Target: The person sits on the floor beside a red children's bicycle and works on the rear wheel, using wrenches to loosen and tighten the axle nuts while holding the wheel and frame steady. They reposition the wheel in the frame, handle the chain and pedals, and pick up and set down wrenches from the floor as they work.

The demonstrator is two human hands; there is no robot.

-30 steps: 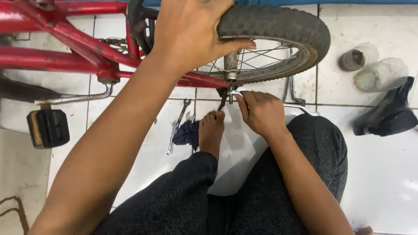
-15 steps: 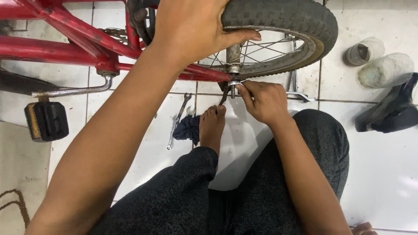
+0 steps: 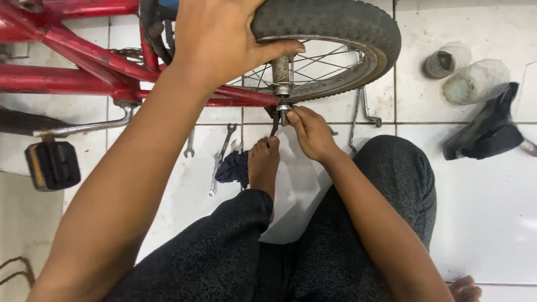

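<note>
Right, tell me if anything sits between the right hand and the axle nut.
Nothing visible does. The right hand already has its fingertips on the axle nut below the wheel hub, while the left hand grips the tyre.

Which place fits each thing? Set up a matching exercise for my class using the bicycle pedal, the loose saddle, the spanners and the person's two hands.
Things
1. black bicycle pedal with orange reflector
2. loose black bicycle saddle
3. two slim metal spanners
4. left hand
5. right hand

Places
A. on the white tiled floor at far right
B. fingertips at the axle nut
C. gripping the black knobbly rubber tyre
D. far left, below the red metal frame
E. on the tiles beside the bare foot

Pairs: 1-D, 2-A, 3-E, 4-C, 5-B
</note>
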